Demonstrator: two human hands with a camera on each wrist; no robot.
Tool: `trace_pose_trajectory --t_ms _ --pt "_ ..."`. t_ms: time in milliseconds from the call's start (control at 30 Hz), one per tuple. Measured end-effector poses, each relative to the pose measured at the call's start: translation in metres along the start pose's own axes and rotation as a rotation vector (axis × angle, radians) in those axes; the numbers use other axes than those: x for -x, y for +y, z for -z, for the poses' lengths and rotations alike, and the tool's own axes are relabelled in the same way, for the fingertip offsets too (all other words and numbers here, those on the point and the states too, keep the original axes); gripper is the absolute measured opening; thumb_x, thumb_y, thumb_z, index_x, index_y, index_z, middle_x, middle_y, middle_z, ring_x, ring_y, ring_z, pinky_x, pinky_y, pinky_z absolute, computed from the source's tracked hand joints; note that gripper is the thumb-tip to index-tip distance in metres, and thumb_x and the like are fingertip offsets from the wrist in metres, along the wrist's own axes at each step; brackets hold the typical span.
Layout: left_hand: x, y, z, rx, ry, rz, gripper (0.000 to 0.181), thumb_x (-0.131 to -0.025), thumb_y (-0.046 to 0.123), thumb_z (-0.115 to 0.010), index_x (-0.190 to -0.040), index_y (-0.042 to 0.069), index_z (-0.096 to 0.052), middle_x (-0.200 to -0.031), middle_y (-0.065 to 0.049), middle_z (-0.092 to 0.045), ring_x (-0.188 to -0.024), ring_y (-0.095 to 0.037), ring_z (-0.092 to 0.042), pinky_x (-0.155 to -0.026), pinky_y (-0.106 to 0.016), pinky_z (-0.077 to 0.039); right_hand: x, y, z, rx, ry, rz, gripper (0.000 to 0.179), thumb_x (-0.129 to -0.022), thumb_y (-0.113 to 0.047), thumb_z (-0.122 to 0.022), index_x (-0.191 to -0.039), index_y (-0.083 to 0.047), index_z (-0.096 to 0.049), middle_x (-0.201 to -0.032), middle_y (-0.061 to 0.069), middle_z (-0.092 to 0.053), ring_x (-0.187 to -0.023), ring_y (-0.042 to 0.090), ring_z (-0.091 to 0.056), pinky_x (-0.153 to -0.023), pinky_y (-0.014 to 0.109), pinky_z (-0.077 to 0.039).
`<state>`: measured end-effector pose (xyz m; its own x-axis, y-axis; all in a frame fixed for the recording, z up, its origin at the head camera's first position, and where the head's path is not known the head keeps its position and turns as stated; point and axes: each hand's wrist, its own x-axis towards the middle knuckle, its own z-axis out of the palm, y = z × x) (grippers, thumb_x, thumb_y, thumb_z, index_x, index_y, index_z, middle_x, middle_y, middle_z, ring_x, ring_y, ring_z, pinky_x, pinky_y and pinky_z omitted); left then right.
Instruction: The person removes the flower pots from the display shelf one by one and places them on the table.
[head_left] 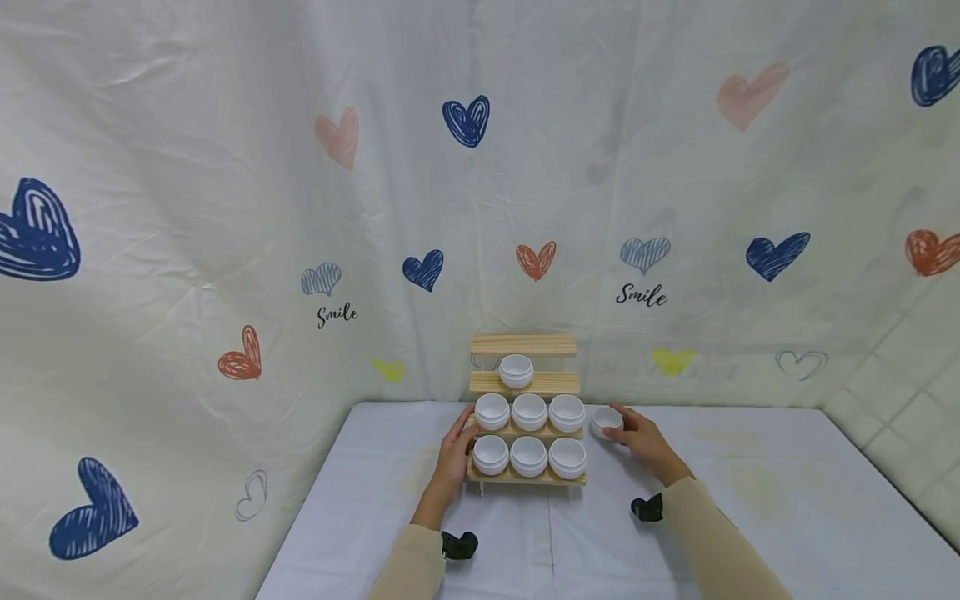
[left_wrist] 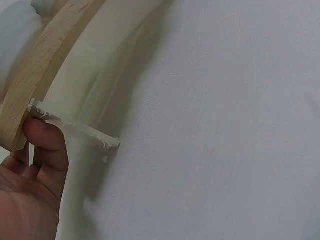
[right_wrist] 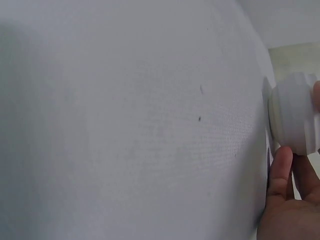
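Note:
A tiered wooden rack [head_left: 525, 382] stands at the back middle of the table. Three small white bowls [head_left: 528, 454] sit on its lowest shelf and three more on the shelf above; a single bowl [head_left: 516, 369] is on the third tier. My left hand [head_left: 452, 458] grips the rack's left side. In the left wrist view, the thumb of that left hand [left_wrist: 37, 180] presses under the end of a wooden shelf [left_wrist: 42, 62]. To the right of the rack, my right hand [head_left: 641, 440] pinches another white bowl [head_left: 604, 421] by its side, at the table surface. Ribbed sides show on that bowl [right_wrist: 295, 115] in the right wrist view.
A white cloth covers the table [head_left: 750, 475]. Behind it hangs a pale curtain [head_left: 555, 183] printed with hearts. White tiles [head_left: 900, 400] form the wall at the right. A thin white leg [left_wrist: 82, 125] supports the rack's shelf in the left wrist view.

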<state>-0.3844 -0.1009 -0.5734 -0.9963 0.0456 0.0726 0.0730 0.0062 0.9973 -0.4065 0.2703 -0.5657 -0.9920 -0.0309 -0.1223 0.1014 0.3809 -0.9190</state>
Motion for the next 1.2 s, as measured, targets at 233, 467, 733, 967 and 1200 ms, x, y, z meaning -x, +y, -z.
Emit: trace_pose_trajectory --t_ms 233,467,733,967,1200 --pt "-0.0014 0.0 0.0001 0.001 -0.001 0.002 0.052 -0.104 0.034 -0.051 -0.156 0.029 -0.044 -0.155 -0.005 -0.05 -0.102 -0.013 -0.054 -0.095 -0.031 -0.041 -0.0008 0.0008 -0.0013 0.026 0.027 0.019 0.074 -0.098 -0.027 -0.069 -0.159 -0.005 -0.033 -0.145 0.023 -0.048 -0.117 0.027 -0.051 -0.088 0.032 -0.048" --pt "-0.0018 0.0003 -0.0005 -0.002 0.002 0.004 0.053 -0.105 0.034 -0.051 -0.156 0.028 -0.044 -0.154 -0.005 -0.05 -0.101 -0.013 -0.054 -0.095 -0.031 -0.041 -0.0031 0.0008 -0.003 0.035 0.048 -0.004 0.072 -0.098 -0.027 -0.069 -0.158 -0.006 -0.035 -0.145 0.022 -0.048 -0.113 0.026 -0.052 -0.08 0.03 -0.046" --pt "-0.0018 0.0 -0.0005 -0.003 -0.002 -0.002 0.055 -0.105 0.035 -0.051 -0.158 0.024 -0.042 -0.155 -0.005 -0.049 -0.102 -0.013 -0.053 -0.096 -0.031 -0.04 -0.0058 0.0008 -0.0033 0.048 0.048 -0.044 0.074 -0.099 -0.029 -0.067 -0.16 -0.006 -0.031 -0.155 0.026 -0.039 -0.122 0.032 -0.049 -0.083 0.03 -0.046" --pt "-0.0023 -0.0014 0.0004 -0.002 0.003 0.006 0.054 -0.104 0.034 -0.051 -0.157 0.025 -0.042 -0.153 -0.006 -0.051 -0.102 -0.012 -0.054 -0.096 -0.031 -0.04 -0.0058 0.0004 -0.0032 0.061 0.037 -0.048 0.074 -0.1 -0.029 -0.065 -0.16 -0.006 -0.029 -0.159 0.029 -0.032 -0.126 0.035 -0.047 -0.089 0.034 -0.047" --pt "-0.0003 0.0003 0.0 -0.012 0.004 0.008 0.054 -0.105 0.034 -0.05 -0.157 0.025 -0.042 -0.155 -0.008 -0.049 -0.103 -0.013 -0.053 -0.097 -0.032 -0.039 -0.0048 -0.0003 -0.0038 0.074 0.033 -0.052 0.075 -0.1 -0.032 -0.065 -0.161 -0.006 -0.028 -0.16 0.029 -0.031 -0.123 0.035 -0.05 -0.093 0.04 -0.046"
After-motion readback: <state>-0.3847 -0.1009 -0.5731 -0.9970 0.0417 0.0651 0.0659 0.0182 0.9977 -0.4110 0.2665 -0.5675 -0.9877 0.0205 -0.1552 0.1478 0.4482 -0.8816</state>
